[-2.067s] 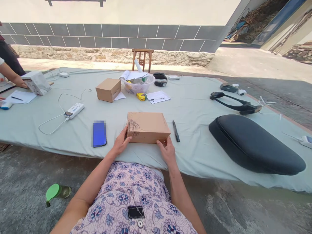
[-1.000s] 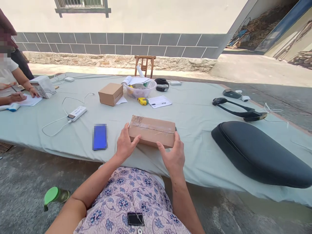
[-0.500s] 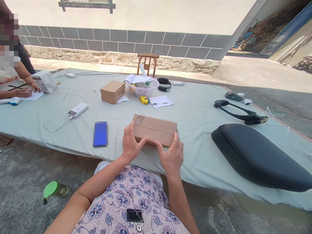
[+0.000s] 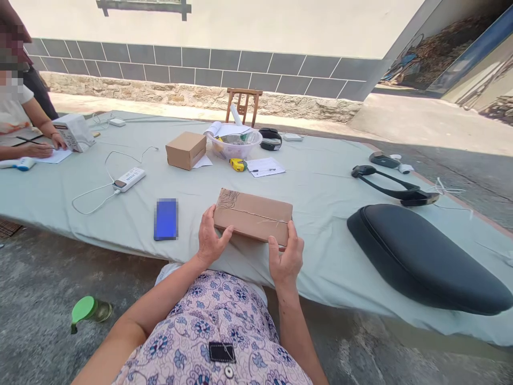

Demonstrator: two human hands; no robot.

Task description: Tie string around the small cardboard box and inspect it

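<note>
A brown cardboard box (image 4: 253, 216) is between my two hands at the near side of the cloth-covered table. Dark scribbled lines mark its top left corner, and a thin string or thread runs along its top. My left hand (image 4: 210, 235) grips the left end, its thumb at the front edge. The right end is held by my right hand (image 4: 286, 254), with fingers along the side and thumb at the front. Whether the box's underside rests on the cloth is hard to see. To the left of my left hand lies a blue, pixelated flat rectangle (image 4: 165, 219).
Farther back are another cardboard box (image 4: 185, 151), a plastic basket (image 4: 236, 147), a yellow tape measure (image 4: 238, 164) and paper. A power strip (image 4: 129, 179) lies left. A black padded seat (image 4: 425, 256) occupies the right. At far left, another person's hand (image 4: 43, 150) holds a pen.
My thumbs have moved apart along the box's front edge, toward its two ends. The box has shifted very slightly; both hands remain on it.
</note>
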